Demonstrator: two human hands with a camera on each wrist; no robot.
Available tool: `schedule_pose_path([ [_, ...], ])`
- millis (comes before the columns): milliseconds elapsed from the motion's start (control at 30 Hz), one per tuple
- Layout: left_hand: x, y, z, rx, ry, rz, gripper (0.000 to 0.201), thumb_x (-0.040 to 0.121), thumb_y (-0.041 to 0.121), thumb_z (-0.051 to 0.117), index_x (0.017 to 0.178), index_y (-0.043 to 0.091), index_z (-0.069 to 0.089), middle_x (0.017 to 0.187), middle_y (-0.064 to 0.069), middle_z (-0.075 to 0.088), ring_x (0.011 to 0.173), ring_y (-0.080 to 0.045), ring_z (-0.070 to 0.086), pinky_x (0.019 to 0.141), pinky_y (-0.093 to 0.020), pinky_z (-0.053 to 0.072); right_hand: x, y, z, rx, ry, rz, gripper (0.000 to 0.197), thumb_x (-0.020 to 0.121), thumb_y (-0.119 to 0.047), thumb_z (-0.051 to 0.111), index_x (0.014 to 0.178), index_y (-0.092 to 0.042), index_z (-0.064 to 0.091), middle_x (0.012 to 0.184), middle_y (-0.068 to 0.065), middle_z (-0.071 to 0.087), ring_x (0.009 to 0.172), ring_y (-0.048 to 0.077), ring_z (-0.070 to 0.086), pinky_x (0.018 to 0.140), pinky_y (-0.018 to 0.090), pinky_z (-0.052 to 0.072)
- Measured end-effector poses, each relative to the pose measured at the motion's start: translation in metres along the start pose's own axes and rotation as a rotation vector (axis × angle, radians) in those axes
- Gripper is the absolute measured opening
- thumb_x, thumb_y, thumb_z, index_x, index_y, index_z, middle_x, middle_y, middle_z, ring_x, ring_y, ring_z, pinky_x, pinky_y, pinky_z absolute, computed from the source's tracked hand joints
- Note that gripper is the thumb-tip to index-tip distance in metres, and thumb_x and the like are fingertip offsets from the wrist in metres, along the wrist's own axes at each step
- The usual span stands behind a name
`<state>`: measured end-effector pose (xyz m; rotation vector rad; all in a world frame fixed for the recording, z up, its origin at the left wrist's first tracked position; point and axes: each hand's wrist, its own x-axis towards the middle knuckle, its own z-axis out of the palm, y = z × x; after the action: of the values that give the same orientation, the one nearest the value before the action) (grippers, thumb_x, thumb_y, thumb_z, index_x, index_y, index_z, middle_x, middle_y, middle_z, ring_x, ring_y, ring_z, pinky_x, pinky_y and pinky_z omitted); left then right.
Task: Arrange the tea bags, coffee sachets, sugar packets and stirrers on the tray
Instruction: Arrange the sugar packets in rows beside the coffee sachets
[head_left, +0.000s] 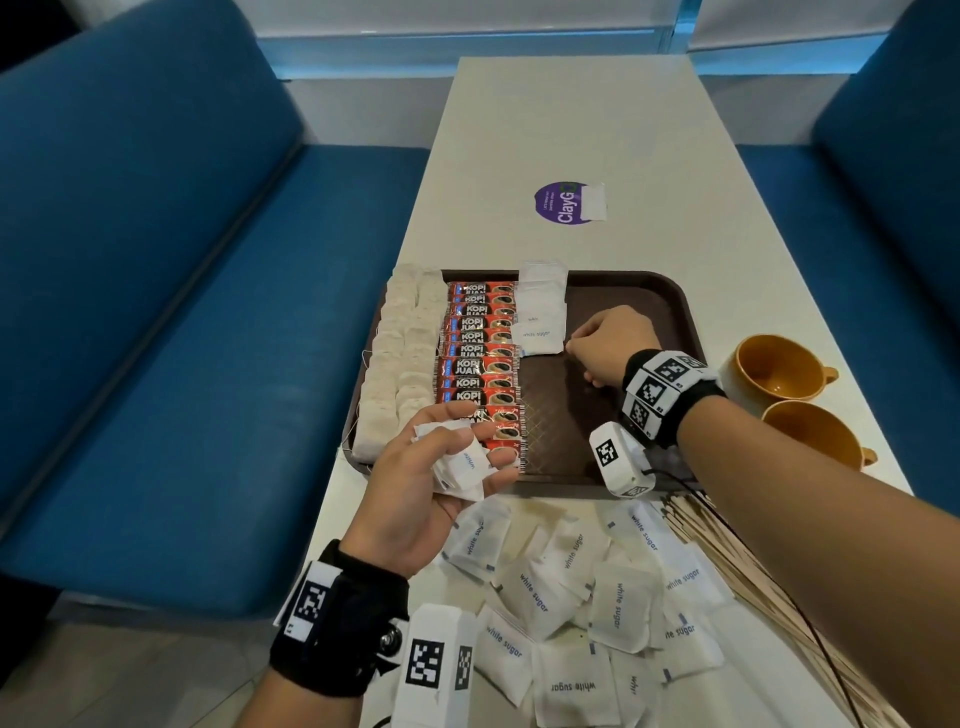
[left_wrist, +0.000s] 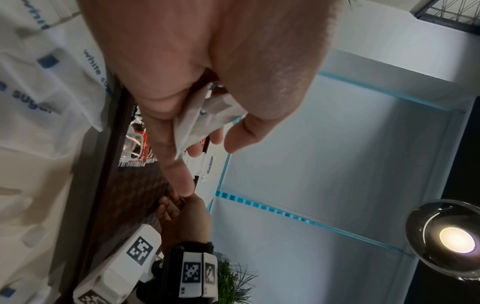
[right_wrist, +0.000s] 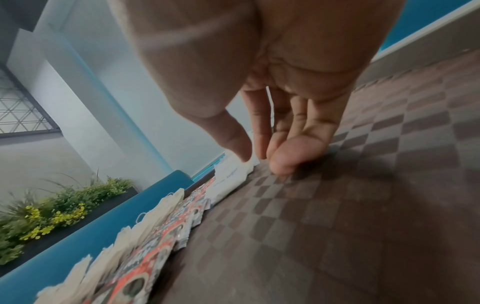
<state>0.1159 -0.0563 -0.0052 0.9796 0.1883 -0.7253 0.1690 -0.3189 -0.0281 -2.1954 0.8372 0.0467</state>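
Note:
A brown tray (head_left: 623, 312) carries two columns of tea bags (head_left: 400, 353), a column of red coffee sachets (head_left: 483, 358) and a short column of white sugar packets (head_left: 543, 306). My right hand (head_left: 576, 353) sits low on the tray. Its fingers are fairly straight, its thumb touches the right edge of the nearest packet (head_left: 537, 338), and it holds nothing. In the right wrist view the right hand (right_wrist: 262, 160) has fingertips on the tray (right_wrist: 337, 205) beside that packet (right_wrist: 233, 172). My left hand (head_left: 483, 441) grips a bunch of sugar packets (head_left: 465, 462) over the tray's near left corner. The left wrist view also shows these packets (left_wrist: 205, 121).
Many loose sugar packets (head_left: 571, 587) lie on the white table in front of the tray. Wooden stirrers (head_left: 727, 561) lie at the front right. Two orange cups (head_left: 774, 369) (head_left: 815, 436) stand right of the tray. Blue benches (head_left: 156, 312) flank the table.

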Motion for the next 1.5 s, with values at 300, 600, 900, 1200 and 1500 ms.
schedule_pose_path([
  [300, 0.004, 0.000, -0.005, 0.003, 0.016, -0.009, 0.030, 0.097, -0.001, 0.053, 0.125, 0.004, 0.060, 0.110, -0.023, 0.073, 0.100, -0.046, 0.071, 0.070, -0.044, 0.063, 0.017, -0.011, 0.005, 0.052, 0.011, -0.006, 0.007, 0.093, -0.022, 0.069, 0.087, -0.018, 0.071, 0.080, 0.007, 0.076, 0.069, 0.025, 0.075, 0.069, 0.040, 0.066],
  [600, 0.007, 0.000, -0.007, -0.003, 0.017, -0.006, 0.029, 0.097, -0.001, 0.052, 0.124, 0.005, 0.061, 0.107, -0.020, 0.074, 0.094, -0.042, 0.072, 0.068, -0.043, 0.063, 0.023, -0.010, 0.007, -0.048, 0.036, -0.028, 0.014, 0.086, -0.030, 0.077, 0.088, -0.018, 0.070, 0.087, 0.006, 0.074, 0.081, 0.026, 0.074, 0.080, 0.044, 0.063],
  [900, 0.006, 0.000, -0.010, -0.014, 0.010, -0.009, 0.029, 0.097, 0.000, 0.052, 0.125, 0.005, 0.060, 0.105, -0.019, 0.074, 0.098, -0.045, 0.071, 0.071, -0.044, 0.064, 0.025, -0.004, 0.009, -0.153, -0.008, 0.040, 0.032, 0.083, -0.041, 0.082, 0.087, -0.011, 0.074, 0.076, 0.006, 0.074, 0.070, 0.021, 0.072, 0.068, 0.033, 0.060],
  [1200, 0.007, -0.001, -0.011, -0.042, -0.035, -0.004, 0.036, 0.095, -0.007, 0.045, 0.127, 0.004, 0.059, 0.108, -0.022, 0.072, 0.102, -0.049, 0.070, 0.073, -0.046, 0.063, 0.016, -0.007, 0.001, -0.108, -0.012, 0.030, 0.021, 0.088, -0.027, 0.074, 0.089, -0.006, 0.073, 0.081, 0.011, 0.076, 0.077, 0.029, 0.074, 0.079, 0.044, 0.064],
  [1500, 0.001, -0.001, 0.000, -0.032, -0.176, 0.037, 0.061, 0.093, -0.023, 0.037, 0.143, 0.010, 0.052, 0.134, -0.026, 0.063, 0.115, -0.046, 0.066, 0.088, -0.056, 0.060, -0.066, -0.031, -0.027, 0.079, -0.110, -0.339, 0.015, 0.086, -0.036, 0.078, 0.083, -0.022, 0.073, 0.080, -0.004, 0.072, 0.074, 0.013, 0.066, 0.074, 0.031, 0.052],
])
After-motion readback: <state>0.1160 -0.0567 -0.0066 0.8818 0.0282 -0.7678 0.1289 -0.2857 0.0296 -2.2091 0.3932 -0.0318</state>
